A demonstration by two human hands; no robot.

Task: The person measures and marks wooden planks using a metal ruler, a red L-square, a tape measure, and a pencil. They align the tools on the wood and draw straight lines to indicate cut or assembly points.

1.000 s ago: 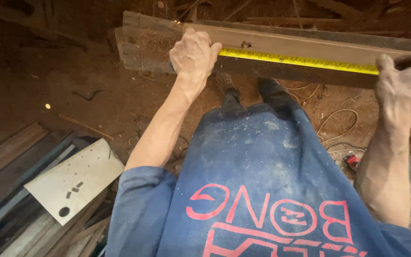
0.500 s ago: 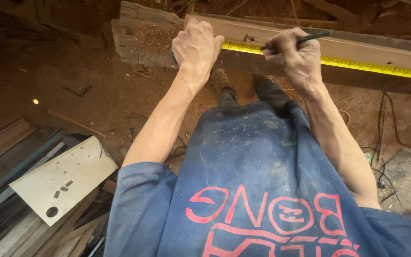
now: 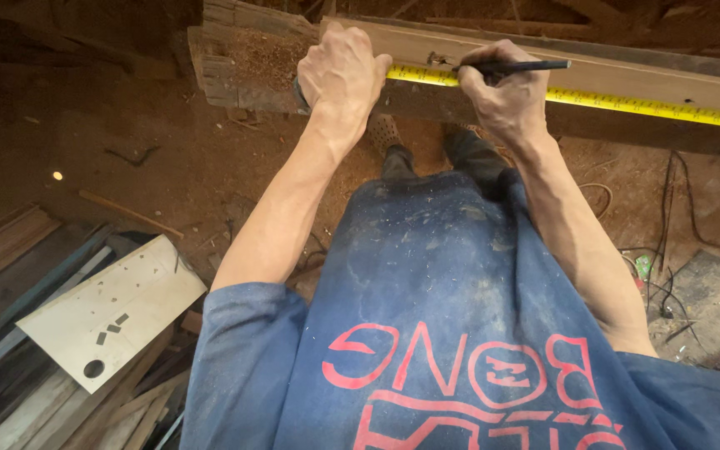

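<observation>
- Wooden beam (image 3: 627,79) is laid across the top of the view, with the yellow tape measure (image 3: 618,102) stretched along it
- Tape is best kept flat and taut while the mark is made
- Left hand (image 3: 339,75) is closed over the tape's end, pressing it to the beam
- Right hand (image 3: 502,96) is closed around a dark pencil (image 3: 518,66), its tip set at the tape's edge

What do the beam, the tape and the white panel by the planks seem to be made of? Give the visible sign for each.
Beam: wood, rough and unfinished; pale grain, with sawdust at its end.
Tape: probably painted steel; a thin, flat yellow strip with printed marks.
White panel: possibly coated board or sheet metal; smooth and matt, with cut holes. The material stays uncertain.
</observation>
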